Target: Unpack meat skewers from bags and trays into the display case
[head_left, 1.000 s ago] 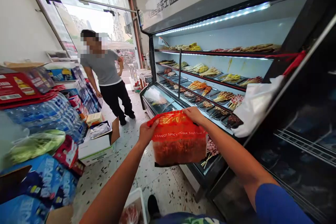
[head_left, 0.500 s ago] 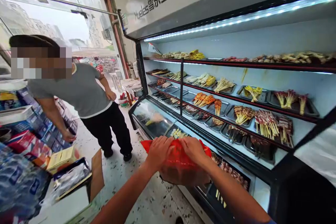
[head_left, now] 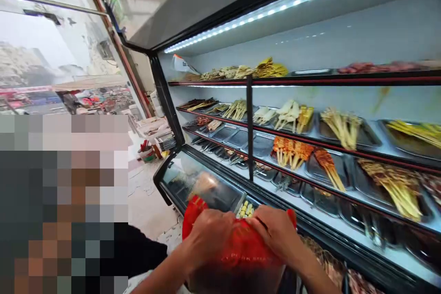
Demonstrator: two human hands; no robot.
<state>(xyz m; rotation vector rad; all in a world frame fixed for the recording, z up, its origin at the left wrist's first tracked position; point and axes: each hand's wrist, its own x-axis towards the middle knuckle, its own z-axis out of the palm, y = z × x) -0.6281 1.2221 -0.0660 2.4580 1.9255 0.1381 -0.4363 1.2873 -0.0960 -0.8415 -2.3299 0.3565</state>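
Both my hands grip the top of a red plastic bag of spicy pork skewers at the bottom centre of the view. My left hand pinches the bag's top on the left. Close beside it, my right hand pinches the top on the right. The bag hangs just in front of the lowest tier of the open refrigerated display case. White lettering runs across the red band; the bag's lower part is cut off by the frame edge.
The case's shelves carry metal trays of skewers and some bare trays. A person stands very near on the left. Beyond is a shop entrance with a street outside.
I have stepped closer to the case and the other person, who now fills the lower left. My hands stay together at the bag's top, and the bag sits lower in view.
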